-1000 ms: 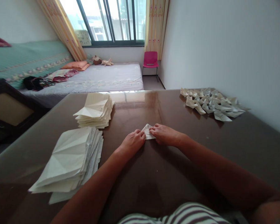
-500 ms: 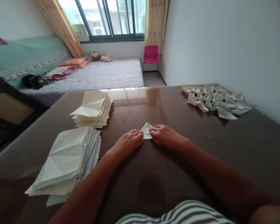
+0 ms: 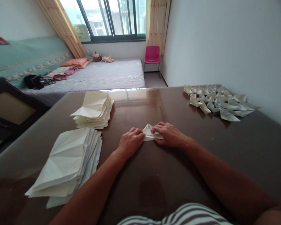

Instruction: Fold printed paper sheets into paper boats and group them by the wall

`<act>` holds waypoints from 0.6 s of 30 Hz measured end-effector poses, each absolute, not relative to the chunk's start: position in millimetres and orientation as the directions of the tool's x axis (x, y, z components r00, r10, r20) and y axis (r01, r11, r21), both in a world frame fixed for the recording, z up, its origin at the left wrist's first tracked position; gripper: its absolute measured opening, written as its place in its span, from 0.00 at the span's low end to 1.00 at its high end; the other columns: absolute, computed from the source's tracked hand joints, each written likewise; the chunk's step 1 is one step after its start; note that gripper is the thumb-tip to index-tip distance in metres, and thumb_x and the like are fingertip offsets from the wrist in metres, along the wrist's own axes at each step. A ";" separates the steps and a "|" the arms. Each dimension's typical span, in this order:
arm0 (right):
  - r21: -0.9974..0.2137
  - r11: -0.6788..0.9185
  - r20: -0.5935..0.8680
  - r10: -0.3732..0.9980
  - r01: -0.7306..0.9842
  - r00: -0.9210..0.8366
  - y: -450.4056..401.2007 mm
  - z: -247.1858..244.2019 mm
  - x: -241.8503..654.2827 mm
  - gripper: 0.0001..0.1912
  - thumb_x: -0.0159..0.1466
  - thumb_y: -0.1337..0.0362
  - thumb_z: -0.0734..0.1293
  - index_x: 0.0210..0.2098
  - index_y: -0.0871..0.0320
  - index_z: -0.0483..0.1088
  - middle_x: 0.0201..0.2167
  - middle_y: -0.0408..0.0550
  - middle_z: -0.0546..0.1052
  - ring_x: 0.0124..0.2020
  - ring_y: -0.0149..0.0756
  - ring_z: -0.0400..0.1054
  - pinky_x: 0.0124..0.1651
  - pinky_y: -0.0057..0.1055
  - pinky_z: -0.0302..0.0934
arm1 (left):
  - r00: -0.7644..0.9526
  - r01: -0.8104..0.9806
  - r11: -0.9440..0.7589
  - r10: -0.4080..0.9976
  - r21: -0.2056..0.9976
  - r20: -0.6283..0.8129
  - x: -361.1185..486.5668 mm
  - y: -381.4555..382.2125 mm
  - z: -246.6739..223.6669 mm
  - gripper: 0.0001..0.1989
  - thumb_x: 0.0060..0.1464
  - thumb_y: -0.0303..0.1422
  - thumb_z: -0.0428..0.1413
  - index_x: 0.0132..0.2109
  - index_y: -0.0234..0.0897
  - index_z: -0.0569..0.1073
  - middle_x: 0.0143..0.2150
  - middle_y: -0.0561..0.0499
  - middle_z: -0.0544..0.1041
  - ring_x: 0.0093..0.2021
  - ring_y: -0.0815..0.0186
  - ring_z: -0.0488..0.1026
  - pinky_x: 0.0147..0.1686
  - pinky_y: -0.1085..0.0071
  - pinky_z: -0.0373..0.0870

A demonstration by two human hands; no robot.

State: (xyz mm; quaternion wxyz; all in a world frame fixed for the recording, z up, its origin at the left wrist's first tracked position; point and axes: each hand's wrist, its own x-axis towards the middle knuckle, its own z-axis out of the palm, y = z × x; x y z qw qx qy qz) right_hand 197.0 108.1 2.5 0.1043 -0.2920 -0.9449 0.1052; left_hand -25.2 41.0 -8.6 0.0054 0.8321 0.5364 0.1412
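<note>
A small folded sheet of paper [image 3: 149,130] lies on the brown table [image 3: 178,175], its pointed top facing away from me. My left hand [image 3: 131,139] grips its left edge, fingers bent and close together. On the other side, my right hand [image 3: 169,134] has its fingertips on top of the paper and the thumb at its lower right edge. A flap on the right is lifted at that hand. Parts of the paper are hidden under the fingers.
Two stacks of creased paper stand on the left, a nearer stack [image 3: 67,159] and a farther stack [image 3: 93,109]. Several folded paper boats [image 3: 215,100] cluster at the far right by the wall. Behind the table are a bed [image 3: 121,73] and a pink chair [image 3: 152,55].
My right hand has shifted slightly right and raised a flap of the paper on that side. The left hand stays at the left edge, its knuckles a little higher.
</note>
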 end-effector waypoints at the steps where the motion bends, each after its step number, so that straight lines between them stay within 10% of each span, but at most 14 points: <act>1: -0.277 0.813 0.141 0.562 0.512 -0.815 109.7 1.3 198.7 0.13 0.58 0.63 0.67 0.43 0.55 0.71 0.45 0.49 0.76 0.47 0.40 0.65 0.48 0.35 0.58 | 0.368 0.893 -0.412 0.900 0.182 0.233 -26.2 41.6 -9.1 0.12 0.63 0.36 0.47 0.41 0.45 0.76 0.42 0.51 0.76 0.45 0.65 0.69 0.39 0.72 0.69; 18: -0.554 0.686 0.142 0.636 0.472 -0.758 129.6 -16.5 210.7 0.12 0.66 0.60 0.61 0.39 0.55 0.75 0.40 0.47 0.76 0.40 0.33 0.69 0.43 0.28 0.60 | 0.257 0.840 -0.288 0.958 0.460 0.130 -52.8 52.2 -15.9 0.09 0.57 0.36 0.54 0.38 0.44 0.78 0.42 0.54 0.78 0.45 0.65 0.69 0.46 0.68 0.67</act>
